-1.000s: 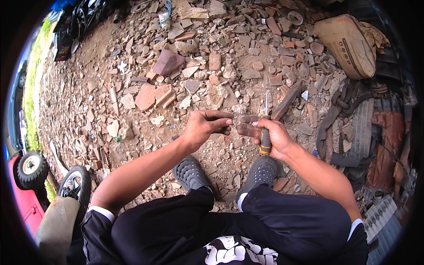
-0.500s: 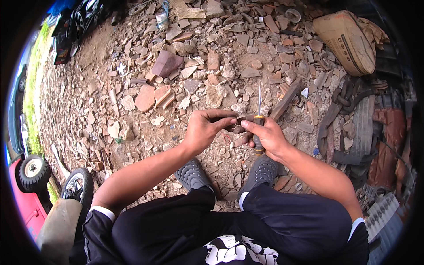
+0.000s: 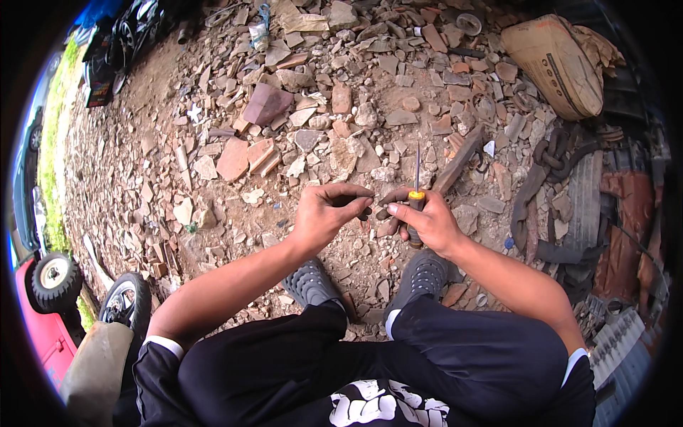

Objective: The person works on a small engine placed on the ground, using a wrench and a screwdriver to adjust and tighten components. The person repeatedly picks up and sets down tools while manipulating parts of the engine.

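A screwdriver [image 3: 415, 205] with a dark handle and a yellow collar sits in my right hand [image 3: 432, 222]. Its thin metal blade points away from me, and the fingers wrap round the handle. The right thumb and forefinger come together to the left of the collar. Just across a small gap, my left hand [image 3: 324, 213] has its thumb and fingers curled toward each other. Something small and dark may be at its fingertips, too small to make out. Both hands are above the rubble, ahead of my two grey shoes [image 3: 420, 276].
Broken tile and stone cover the ground [image 3: 235, 160]. A brown sack [image 3: 551, 67] lies at the far right, with a heavy chain [image 3: 558, 156] nearer. A wooden piece [image 3: 459, 160] lies beyond my right hand. Wheels [image 3: 126, 302] stand at the left.
My hands, close together at the fingertips before, are now slightly apart. The screwdriver has turned a little in my right hand, and its yellow collar shows more.
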The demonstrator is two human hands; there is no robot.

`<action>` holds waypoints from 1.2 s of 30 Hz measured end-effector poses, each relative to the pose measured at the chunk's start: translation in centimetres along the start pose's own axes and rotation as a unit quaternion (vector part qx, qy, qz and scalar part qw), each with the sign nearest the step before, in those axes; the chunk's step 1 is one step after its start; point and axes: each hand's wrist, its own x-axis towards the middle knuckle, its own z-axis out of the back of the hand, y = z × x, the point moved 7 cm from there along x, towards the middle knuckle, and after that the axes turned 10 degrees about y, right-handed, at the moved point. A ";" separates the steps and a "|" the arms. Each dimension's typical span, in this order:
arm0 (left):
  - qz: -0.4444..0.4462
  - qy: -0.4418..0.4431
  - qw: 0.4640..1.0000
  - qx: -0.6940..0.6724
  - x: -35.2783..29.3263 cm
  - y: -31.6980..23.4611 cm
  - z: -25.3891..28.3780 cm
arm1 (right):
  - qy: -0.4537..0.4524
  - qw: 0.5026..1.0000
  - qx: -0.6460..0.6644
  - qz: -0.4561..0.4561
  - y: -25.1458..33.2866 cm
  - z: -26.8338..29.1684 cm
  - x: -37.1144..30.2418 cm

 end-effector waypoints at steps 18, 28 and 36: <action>0.051 0.048 0.993 -0.091 -1.0 2.7 -0.1 | -0.019 0.966 0.223 -0.131 -4.4 0.7 -0.8; 0.040 0.046 0.996 0.062 -1.5 1.3 -1.5 | 0.002 0.977 0.185 -0.105 -3.9 -1.8 -0.7; 0.047 0.028 0.990 0.133 -1.6 1.3 -1.8 | -0.022 0.981 0.169 -0.092 -4.3 -2.5 -1.0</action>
